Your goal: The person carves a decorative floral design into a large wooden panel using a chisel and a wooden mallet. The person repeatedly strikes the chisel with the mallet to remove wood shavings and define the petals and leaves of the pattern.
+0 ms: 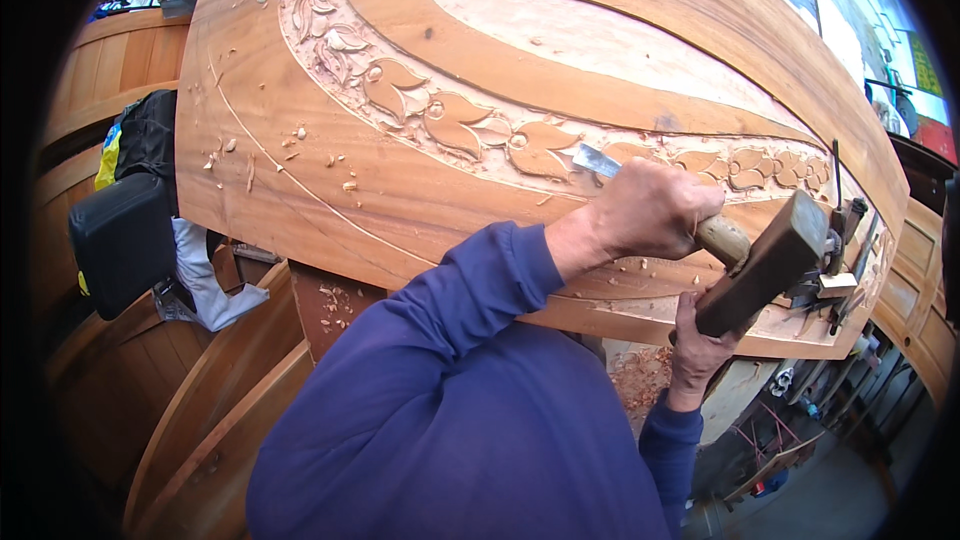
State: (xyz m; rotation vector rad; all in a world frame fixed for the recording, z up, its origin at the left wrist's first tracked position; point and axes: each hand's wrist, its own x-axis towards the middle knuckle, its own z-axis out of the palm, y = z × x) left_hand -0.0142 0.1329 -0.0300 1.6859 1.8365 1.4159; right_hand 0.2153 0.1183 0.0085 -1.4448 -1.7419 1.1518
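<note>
My left hand (655, 208) is closed around a wood chisel. The chisel's bright blade (596, 160) rests on the carved band of flowers and leaves (455, 125) in a large wooden panel (400, 195). Out of the other side of that fist comes its round wooden handle (722, 240). My right hand (700, 345) grips a dark, blocky mallet (768, 265), whose head is beside the chisel handle's end; I cannot tell whether they touch. The mallet's own handle is mostly hidden.
Wood chips (300, 132) lie scattered over the panel. Several carving tools (845, 240) sit at its right end. A black padded seat or case (122, 240) and a white cloth (205, 275) are at the left, near more wooden panels (215, 430). Shavings (640, 380) lie below the panel's near edge.
</note>
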